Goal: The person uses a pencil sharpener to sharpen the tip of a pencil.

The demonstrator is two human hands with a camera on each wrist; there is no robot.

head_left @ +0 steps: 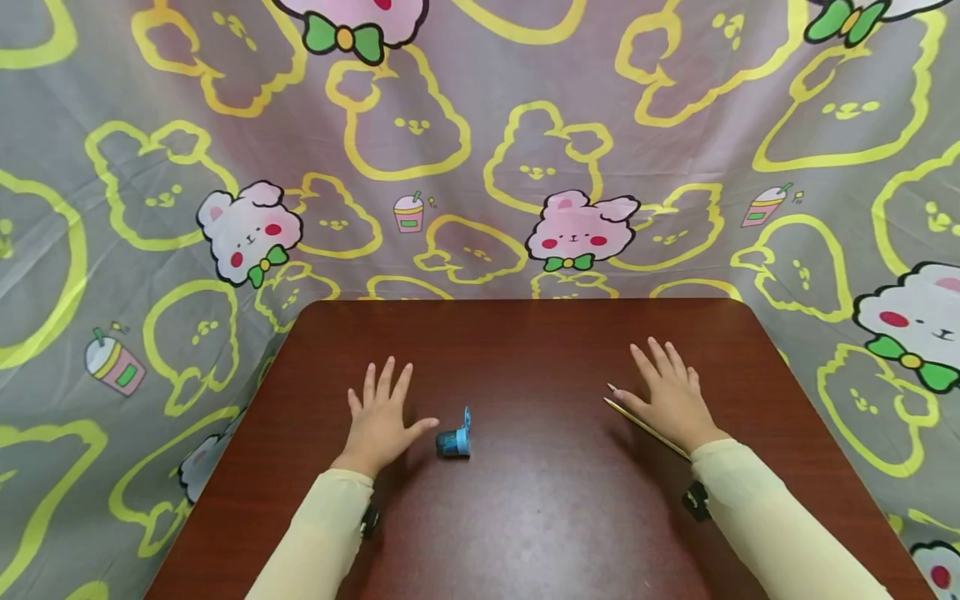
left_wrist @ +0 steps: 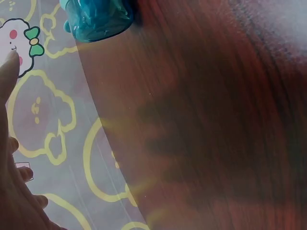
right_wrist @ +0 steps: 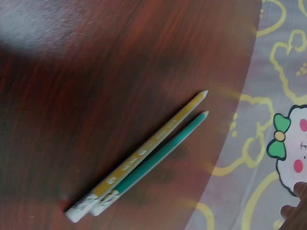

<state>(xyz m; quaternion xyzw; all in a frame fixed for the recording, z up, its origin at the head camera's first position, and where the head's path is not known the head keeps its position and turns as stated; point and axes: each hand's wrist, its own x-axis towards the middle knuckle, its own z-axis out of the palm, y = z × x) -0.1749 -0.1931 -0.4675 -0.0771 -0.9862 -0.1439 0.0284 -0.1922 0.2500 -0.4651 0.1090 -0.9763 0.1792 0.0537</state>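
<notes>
We see a gray cloth (head_left: 465,92) with yellow outlines and rabbit faces beyond the far, left and right edges of the dark red-brown tabletop (head_left: 540,517). Our left hand (head_left: 380,429) is toward the left edge and our right hand (head_left: 671,408) toward the right edge, both with fingers spread, grasping nothing. Just beside our left thumb, left of the tabletop's middle, a blue container (head_left: 452,442) lies on its side, lid raised. By our right hand, a yellow pencil (right_wrist: 144,148) and a green pencil (right_wrist: 162,151) lie side by side, points toward the far edge.
</notes>
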